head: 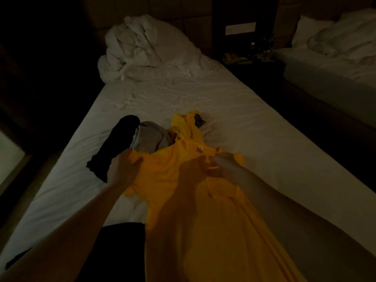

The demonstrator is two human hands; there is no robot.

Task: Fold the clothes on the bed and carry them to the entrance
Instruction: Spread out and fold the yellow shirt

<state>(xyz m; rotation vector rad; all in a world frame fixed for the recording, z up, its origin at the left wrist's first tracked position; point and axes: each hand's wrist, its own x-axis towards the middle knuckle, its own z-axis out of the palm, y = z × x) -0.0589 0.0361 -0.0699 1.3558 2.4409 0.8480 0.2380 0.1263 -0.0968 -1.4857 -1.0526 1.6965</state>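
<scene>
Yellow garment (pixel 203 210), long axis running from your body toward the bed's (pixel 264 123) head. Your left hand (pixel 122 169) grips its left shoulder edge; your right hand (pixel 225 165) pinches the collar. Beyond the left hand: black garment (pixel 116 145), grey garment (pixel 150 137), unfolded.

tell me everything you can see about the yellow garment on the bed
The bright yellow soft-fabric garment lies stretched lengthwise on the white-sheeted bed, its far end crumpled beside a grey cloth. A small pale button or tag shows near its top. The left hand grips one upper corner, and the right hand pinches the other.
</scene>
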